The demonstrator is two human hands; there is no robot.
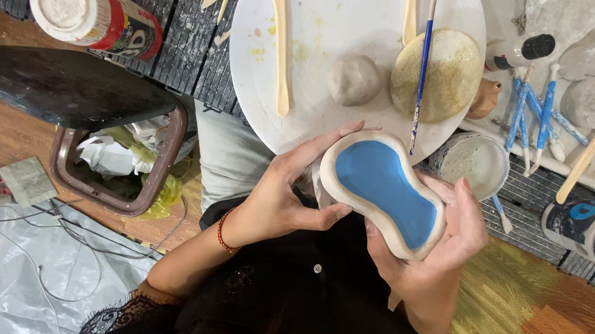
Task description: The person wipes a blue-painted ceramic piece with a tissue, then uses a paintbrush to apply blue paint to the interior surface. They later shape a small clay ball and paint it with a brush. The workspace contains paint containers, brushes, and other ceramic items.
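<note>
Both hands cradle a kidney-shaped clay dish [386, 192] above the lap: the left hand [282, 199] curls its fingers about one end, the right hand [440, 243] supports the other from below. Its inner floor is fully coated blue; rim and outer wall remain bare. A paintbrush [425, 61] lies on the white board [328, 48] beside a clay ball [353, 80].

- One view only, from a camera worn on the person's head.
- It looks steeply down over the chest and lap, close to both hands.
- The white round board [330, 33] on the slatted worktop [179, 21] fills the upper frame; the wooden floor [544, 330] lies at the bottom right.
- The waste bin [117, 166] and plastic sheet [8, 267] sit at the left.
- No second view shares the scene.
</note>
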